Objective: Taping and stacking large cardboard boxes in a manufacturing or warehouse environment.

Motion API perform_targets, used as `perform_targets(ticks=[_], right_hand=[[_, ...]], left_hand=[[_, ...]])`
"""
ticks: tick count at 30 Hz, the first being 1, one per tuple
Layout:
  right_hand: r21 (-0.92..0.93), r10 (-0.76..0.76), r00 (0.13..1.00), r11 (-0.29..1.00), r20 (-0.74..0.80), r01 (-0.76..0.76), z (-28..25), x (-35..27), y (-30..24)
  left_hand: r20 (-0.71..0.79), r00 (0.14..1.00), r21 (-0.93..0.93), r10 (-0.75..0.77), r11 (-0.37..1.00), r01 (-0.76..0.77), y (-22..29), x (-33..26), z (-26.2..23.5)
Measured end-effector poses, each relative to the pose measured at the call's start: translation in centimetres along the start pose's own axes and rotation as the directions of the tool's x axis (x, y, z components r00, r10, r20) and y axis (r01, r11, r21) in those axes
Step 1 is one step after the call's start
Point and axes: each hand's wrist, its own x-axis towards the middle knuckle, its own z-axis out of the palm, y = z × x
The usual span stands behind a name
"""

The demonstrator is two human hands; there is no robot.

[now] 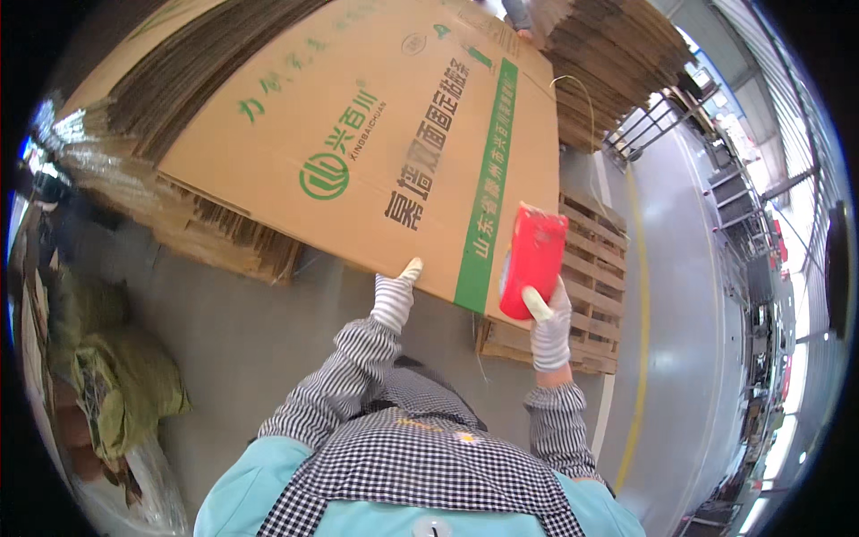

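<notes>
A large flat printed cardboard sheet (pixel 358 170), brown with green and dark markings, lies tilted in front of me. My left hand (pixel 395 297), in a white glove, grips its near edge with the thumb on top and the fingers hidden beneath. My right hand (pixel 548 324), also gloved, holds a bright red block-like thing (pixel 537 255) with a rounded lower end and scuffed top. The thumb presses on its face, and it lies over the sheet's near right corner. Whether these fingers also touch the cardboard is hidden.
Stacked cardboard (pixel 224 228) stands at the left, with another stack (pixel 617 63) at the far right. A wooden pallet (pixel 595 282) lies beside the sheet. At the far edge is another person's hand (pixel 525 34). Green sacks (pixel 125 385) sit at lower left. A yellow line (pixel 641 358) marks the floor.
</notes>
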Motion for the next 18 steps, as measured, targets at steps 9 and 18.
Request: perform_targets(ticks=[9, 18], right_hand=[[-0.026, 0.331, 0.925, 0.943, 0.188, -0.332, -7.3, -3.1, 4.9], [-0.079, 0.438, 0.812, 0.893, 0.386, -0.444, -10.8, -0.4, 8.9]], left_hand=[[-0.059, 0.777, -0.606, -0.627, 0.641, 0.471, -20.7, 9.2, -7.3], [0.258, 0.395, 0.26, -0.882, 0.457, 0.851, -18.0, 1.4, -13.3]])
